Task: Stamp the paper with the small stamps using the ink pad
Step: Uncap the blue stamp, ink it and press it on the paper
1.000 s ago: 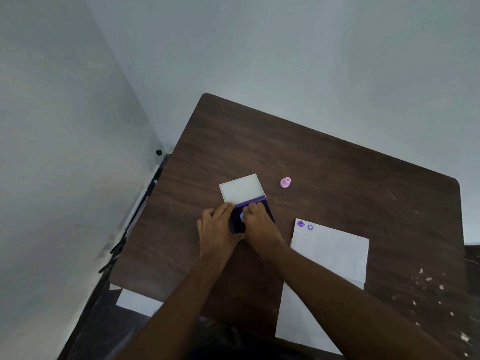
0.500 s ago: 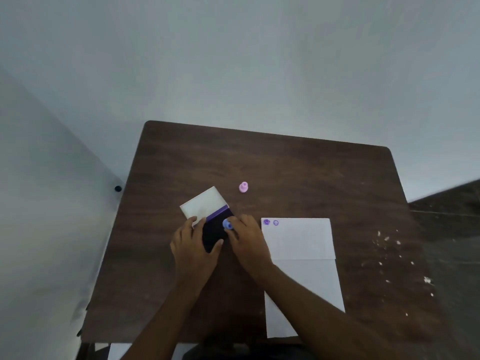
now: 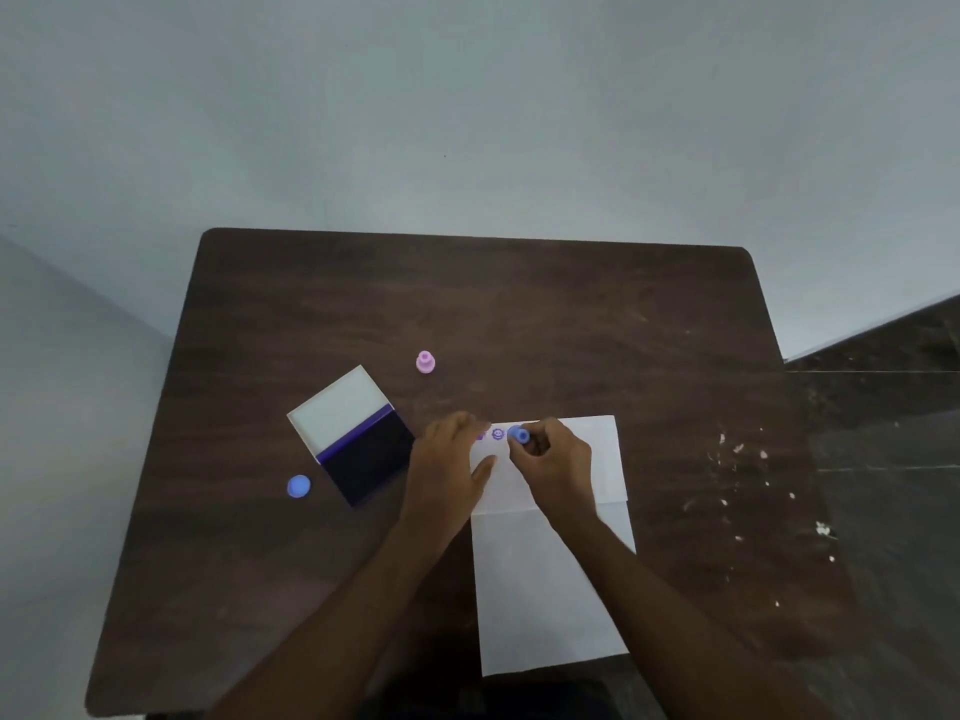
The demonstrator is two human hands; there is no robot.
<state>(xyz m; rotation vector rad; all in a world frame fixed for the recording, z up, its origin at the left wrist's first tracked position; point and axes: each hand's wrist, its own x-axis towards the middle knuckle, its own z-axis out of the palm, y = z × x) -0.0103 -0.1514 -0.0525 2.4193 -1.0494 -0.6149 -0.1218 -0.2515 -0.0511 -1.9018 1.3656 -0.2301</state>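
A white paper [image 3: 550, 574] lies on the dark wooden table [image 3: 519, 314], folded near its far end, with two purple stamp marks [image 3: 497, 433] along its far left edge. My right hand [image 3: 553, 462] pinches a small blue stamp [image 3: 518, 434] and holds it against the paper just right of the marks. My left hand [image 3: 451, 459] lies flat with fingers spread on the paper's left edge, partly covering one mark. The ink pad [image 3: 366, 459] sits open to the left, its white lid [image 3: 340, 407] tipped back. A pink stamp [image 3: 425, 362] stands beyond it.
A blue round cap or stamp [image 3: 298, 485] lies left of the ink pad near the table's left side. White flecks [image 3: 737, 475] are scattered over the right part of the table. Pale walls stand behind and to the left; dark floor shows at right.
Both hands left the ink pad and moved right onto the paper. The right hand carried the blue stamp to the paper's far edge; the left hand now rests on the paper. The camera view shifted.
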